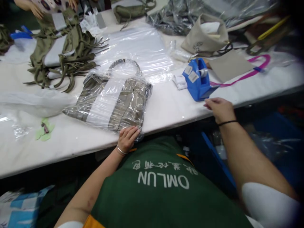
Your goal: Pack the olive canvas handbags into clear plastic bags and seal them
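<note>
An olive handbag [129, 101] lies on the table inside a clear plastic bag [144, 104], with a white paper band [103, 101] around it. Its round handle [124, 61] points away from me. My left hand [129, 138] is closed on the near right corner of the plastic bag, thumb hidden. To the right, my right hand [220, 109] is closed in a pinch beside the near end of a blue tape dispenser [196, 79]. Whatever lies between those fingertips is too small or too clear to make out.
Flat clear plastic bags [137, 47] lie behind the handbag. Several olive bags [59, 53] are piled at the left, near another person's hand [36, 11]. A beige pouch [205, 36], grey card [231, 65] and pink strap [247, 74] lie right. A blue bin [218, 158] stands below the edge.
</note>
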Action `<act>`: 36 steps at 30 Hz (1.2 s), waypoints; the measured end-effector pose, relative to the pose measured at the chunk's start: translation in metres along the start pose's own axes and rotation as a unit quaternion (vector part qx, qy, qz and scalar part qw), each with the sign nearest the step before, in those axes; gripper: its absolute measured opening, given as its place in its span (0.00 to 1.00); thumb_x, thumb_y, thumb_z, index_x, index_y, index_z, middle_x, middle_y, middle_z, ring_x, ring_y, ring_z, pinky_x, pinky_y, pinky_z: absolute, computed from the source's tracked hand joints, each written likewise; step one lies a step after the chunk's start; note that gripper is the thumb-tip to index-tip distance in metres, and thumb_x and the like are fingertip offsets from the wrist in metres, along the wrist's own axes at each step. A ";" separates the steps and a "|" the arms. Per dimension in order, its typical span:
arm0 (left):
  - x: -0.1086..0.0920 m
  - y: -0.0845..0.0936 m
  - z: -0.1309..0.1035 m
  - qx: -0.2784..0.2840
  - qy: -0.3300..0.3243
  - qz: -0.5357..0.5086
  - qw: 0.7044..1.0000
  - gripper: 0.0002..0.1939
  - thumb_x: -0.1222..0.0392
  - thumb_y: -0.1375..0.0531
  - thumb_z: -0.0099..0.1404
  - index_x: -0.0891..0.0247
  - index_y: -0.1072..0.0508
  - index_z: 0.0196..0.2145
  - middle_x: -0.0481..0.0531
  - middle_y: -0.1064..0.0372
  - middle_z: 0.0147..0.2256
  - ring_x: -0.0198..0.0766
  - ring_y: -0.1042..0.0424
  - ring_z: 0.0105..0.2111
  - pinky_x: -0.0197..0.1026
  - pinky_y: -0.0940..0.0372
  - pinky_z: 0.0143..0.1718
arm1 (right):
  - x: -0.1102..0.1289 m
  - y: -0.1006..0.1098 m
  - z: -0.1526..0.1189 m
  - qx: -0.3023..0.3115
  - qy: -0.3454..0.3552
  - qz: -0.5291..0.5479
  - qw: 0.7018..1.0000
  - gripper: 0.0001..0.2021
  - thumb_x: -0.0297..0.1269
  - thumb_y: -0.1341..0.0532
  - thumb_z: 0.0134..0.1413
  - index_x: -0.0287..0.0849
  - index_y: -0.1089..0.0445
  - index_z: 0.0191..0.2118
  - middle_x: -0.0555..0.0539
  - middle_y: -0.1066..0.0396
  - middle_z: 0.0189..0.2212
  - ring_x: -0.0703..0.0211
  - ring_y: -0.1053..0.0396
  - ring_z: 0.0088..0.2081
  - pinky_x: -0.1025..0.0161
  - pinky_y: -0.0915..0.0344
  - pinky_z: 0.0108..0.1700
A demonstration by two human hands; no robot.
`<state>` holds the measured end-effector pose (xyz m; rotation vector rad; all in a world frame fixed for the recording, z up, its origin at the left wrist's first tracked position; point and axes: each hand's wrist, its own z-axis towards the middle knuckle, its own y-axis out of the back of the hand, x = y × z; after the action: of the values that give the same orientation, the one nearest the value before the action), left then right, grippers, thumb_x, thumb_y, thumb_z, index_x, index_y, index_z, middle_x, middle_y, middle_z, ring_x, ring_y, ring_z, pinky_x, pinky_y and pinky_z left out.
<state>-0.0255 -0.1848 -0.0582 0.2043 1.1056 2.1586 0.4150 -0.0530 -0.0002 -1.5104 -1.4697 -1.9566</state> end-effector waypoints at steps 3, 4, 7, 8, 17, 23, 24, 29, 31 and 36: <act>-0.001 -0.001 -0.001 -0.004 0.010 -0.004 1.000 0.20 0.69 0.47 0.70 0.56 0.28 0.56 0.55 0.24 0.51 0.40 0.28 0.55 0.43 0.44 0.56 | 0.028 -0.046 -0.078 0.301 -0.043 0.126 0.944 0.12 0.41 0.29 0.48 0.38 0.28 0.31 0.48 0.27 0.24 0.64 0.31 0.27 0.65 0.33 0.35; -0.001 -0.001 -0.001 -0.003 0.009 -0.002 1.000 0.20 0.69 0.46 0.70 0.56 0.28 0.56 0.55 0.24 0.51 0.40 0.29 0.55 0.43 0.44 0.56 | 0.039 -0.065 -0.103 0.393 -0.037 0.134 0.909 0.15 0.45 0.28 0.45 0.38 0.27 0.31 0.48 0.27 0.24 0.63 0.31 0.27 0.65 0.33 0.34; -0.001 0.000 0.000 0.004 0.001 0.006 1.000 0.20 0.69 0.47 0.70 0.57 0.28 0.56 0.56 0.25 0.52 0.40 0.29 0.56 0.44 0.45 0.57 | 0.071 -0.121 -0.157 0.521 0.012 0.129 0.844 0.18 0.51 0.30 0.46 0.40 0.29 0.27 0.51 0.30 0.20 0.65 0.34 0.23 0.67 0.39 0.29; -0.001 0.000 0.000 0.006 -0.001 0.009 1.000 0.20 0.69 0.47 0.70 0.58 0.28 0.56 0.56 0.25 0.52 0.40 0.29 0.55 0.44 0.45 0.57 | 0.080 -0.136 -0.165 0.526 0.036 0.104 0.843 0.18 0.52 0.30 0.47 0.40 0.30 0.25 0.52 0.32 0.18 0.66 0.36 0.22 0.68 0.41 0.27; -0.001 0.007 0.007 -0.006 -0.014 -0.005 1.000 0.20 0.69 0.50 0.71 0.60 0.28 0.56 0.57 0.25 0.52 0.40 0.28 0.55 0.44 0.44 0.56 | 0.083 -0.150 -0.162 0.525 0.057 0.044 0.848 0.13 0.43 0.27 0.43 0.42 0.29 0.29 0.55 0.32 0.18 0.65 0.35 0.23 0.68 0.39 0.28; -0.001 0.038 0.042 -0.020 -0.007 -0.041 0.999 0.20 0.67 0.50 0.72 0.60 0.31 0.58 0.57 0.26 0.53 0.40 0.29 0.56 0.43 0.42 0.56 | 0.081 -0.118 -0.166 0.568 -0.100 0.274 0.769 0.24 0.43 0.24 0.38 0.40 0.31 0.40 0.52 0.26 0.28 0.67 0.29 0.28 0.68 0.30 0.35; -0.002 0.044 0.050 -0.021 -0.008 -0.045 0.999 0.21 0.67 0.50 0.72 0.60 0.31 0.59 0.57 0.26 0.53 0.40 0.29 0.55 0.43 0.42 0.56 | 0.082 -0.116 -0.166 0.567 -0.115 0.299 0.759 0.24 0.42 0.24 0.38 0.40 0.32 0.39 0.52 0.25 0.28 0.67 0.28 0.29 0.68 0.30 0.35; -0.008 0.058 0.086 -0.028 -0.006 -0.050 0.998 0.21 0.68 0.52 0.71 0.62 0.30 0.58 0.57 0.26 0.53 0.41 0.29 0.54 0.44 0.40 0.56 | 0.081 -0.113 -0.162 0.559 -0.156 0.383 0.719 0.24 0.39 0.22 0.35 0.41 0.34 0.37 0.53 0.25 0.29 0.68 0.28 0.29 0.68 0.29 0.37; -0.011 0.058 0.095 -0.029 -0.009 -0.046 0.998 0.21 0.69 0.52 0.70 0.63 0.29 0.57 0.58 0.26 0.52 0.41 0.28 0.54 0.45 0.40 0.55 | 0.078 -0.114 -0.163 0.544 -0.158 0.401 0.720 0.25 0.40 0.22 0.34 0.41 0.34 0.36 0.55 0.26 0.28 0.69 0.29 0.27 0.69 0.30 0.36; -0.016 0.055 0.113 -0.043 -0.007 -0.036 0.998 0.22 0.70 0.52 0.69 0.64 0.28 0.55 0.58 0.25 0.51 0.42 0.28 0.53 0.45 0.39 0.54 | 0.084 -0.112 -0.173 0.453 -0.114 0.434 0.771 0.25 0.43 0.22 0.33 0.42 0.35 0.32 0.56 0.29 0.24 0.69 0.30 0.25 0.70 0.30 0.32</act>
<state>0.0067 -0.1430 0.0574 0.1381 0.9939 2.1314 0.2020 -0.1150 0.0186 -1.4945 -1.1370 -0.4072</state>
